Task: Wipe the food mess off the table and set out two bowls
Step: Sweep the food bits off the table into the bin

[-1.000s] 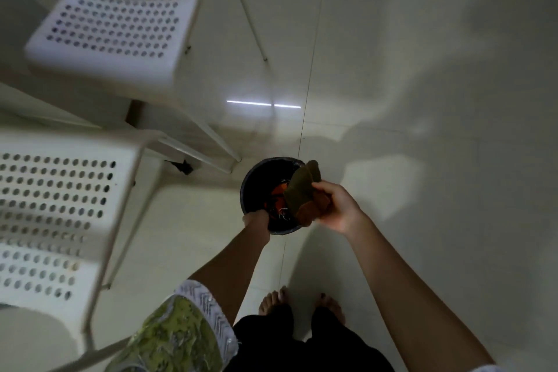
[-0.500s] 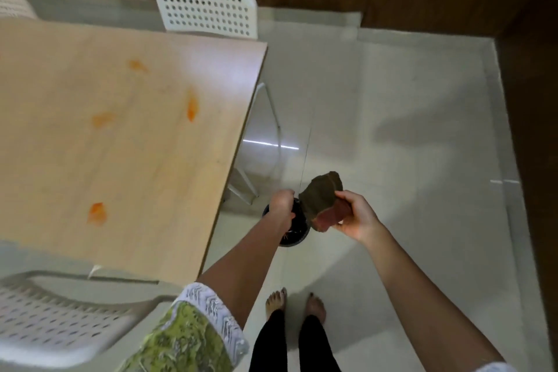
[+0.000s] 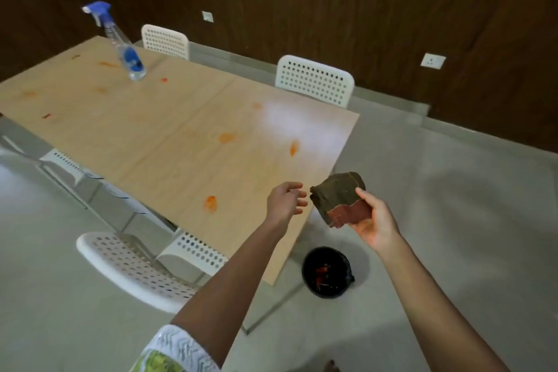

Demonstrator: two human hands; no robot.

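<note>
A long light-wood table (image 3: 151, 136) carries several orange food smears, one (image 3: 210, 203) near its front edge and others (image 3: 228, 137) further in. My right hand (image 3: 373, 217) grips a folded dark green and red cloth (image 3: 339, 198) beyond the table's near corner. My left hand (image 3: 285, 201) hovers over that corner, fingers relaxed and holding nothing, just left of the cloth. A spray bottle (image 3: 123, 45) with a blue trigger stands at the far left of the table. No bowls are in view.
A black bin (image 3: 327, 272) with orange scraps inside stands on the pale tiled floor below the table's corner. White perforated chairs stand around the table: one at the near side (image 3: 133, 269), two at the far side (image 3: 314, 80). A dark wood wall runs behind.
My view has risen from the bin to the whole tabletop. My left hand has let go of the bin's rim and lifted over the table corner. The cloth stays gripped in my right hand.
</note>
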